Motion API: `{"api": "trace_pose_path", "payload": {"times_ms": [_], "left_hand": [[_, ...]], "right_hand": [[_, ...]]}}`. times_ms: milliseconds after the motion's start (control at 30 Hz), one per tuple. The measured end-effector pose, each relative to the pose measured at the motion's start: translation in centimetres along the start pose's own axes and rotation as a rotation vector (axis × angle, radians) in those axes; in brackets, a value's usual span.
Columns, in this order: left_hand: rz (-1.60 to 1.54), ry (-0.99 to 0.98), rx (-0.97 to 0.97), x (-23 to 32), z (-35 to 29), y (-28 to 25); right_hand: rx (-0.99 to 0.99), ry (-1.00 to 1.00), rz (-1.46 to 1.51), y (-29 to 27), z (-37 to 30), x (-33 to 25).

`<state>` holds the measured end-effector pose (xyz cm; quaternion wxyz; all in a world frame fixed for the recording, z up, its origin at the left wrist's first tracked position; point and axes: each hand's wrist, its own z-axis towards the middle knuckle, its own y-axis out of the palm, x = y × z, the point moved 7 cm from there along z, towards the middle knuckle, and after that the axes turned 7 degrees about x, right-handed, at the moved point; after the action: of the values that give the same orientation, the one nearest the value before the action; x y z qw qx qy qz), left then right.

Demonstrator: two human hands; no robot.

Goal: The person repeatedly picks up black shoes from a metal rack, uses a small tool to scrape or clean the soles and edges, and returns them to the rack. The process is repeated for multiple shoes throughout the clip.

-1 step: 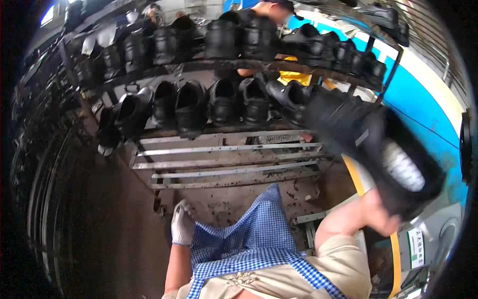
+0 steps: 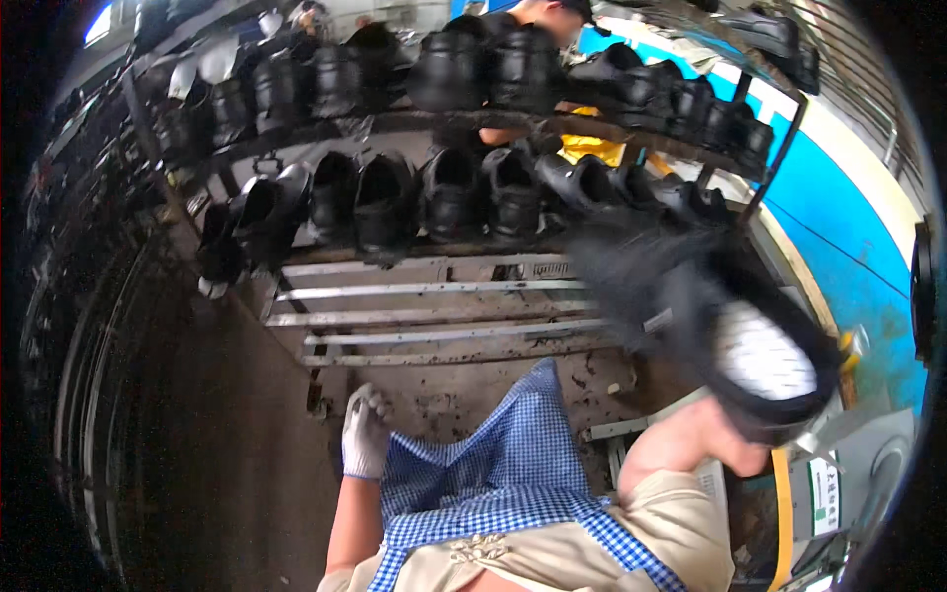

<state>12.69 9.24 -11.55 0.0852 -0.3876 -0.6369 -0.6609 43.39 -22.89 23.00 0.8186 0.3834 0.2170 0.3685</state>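
My right hand [image 2: 730,439], bare and partly hidden, is closed at the heel of a black shoe [image 2: 745,271]. The shoe is raised in front of the rack, close to the camera. Its opening shows a white patterned insole [image 2: 764,353], while the toe end is blurred. In a white glove, my left hand [image 2: 365,434] stays low with its fingers curled, beside the edge of a blue-and-white checked apron [image 2: 473,474]. Whether those fingers grip anything is hidden.
Ahead stands a dark rack [image 2: 444,126] with rows of black shoes [image 2: 385,197] on two levels. Metal slats [image 2: 444,321] lie below it. Behind it is another person [image 2: 547,20]. At right are a blue-and-white panel [image 2: 838,227] and a grey machine [image 2: 868,474].
The black shoe has shifted left with my right hand, and more of its white insole shows. My left hand stays almost in place.
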Motion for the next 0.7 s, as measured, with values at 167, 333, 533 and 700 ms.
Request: {"api": "trace_pose_path", "payload": {"times_ms": [167,333,533,700], "left_hand": [[0.652,0.454,-0.045,6.0,-4.7,13.0],[0.817,0.032,-0.239,3.7,-4.9,14.3],[0.446,-0.11,-0.165,2.4,-5.9,11.4],[0.545,0.011,-0.26,2.8,-7.3,14.1]], "right_hand": [[-0.529,1.118,-0.255,-1.4,-16.6,8.4],[-1.159,0.897,-0.296,-1.6,-27.3,9.0],[-1.221,0.923,-0.245,-1.5,-27.9,8.5],[-1.389,0.55,-0.372,0.8,-25.5,6.9]]}}
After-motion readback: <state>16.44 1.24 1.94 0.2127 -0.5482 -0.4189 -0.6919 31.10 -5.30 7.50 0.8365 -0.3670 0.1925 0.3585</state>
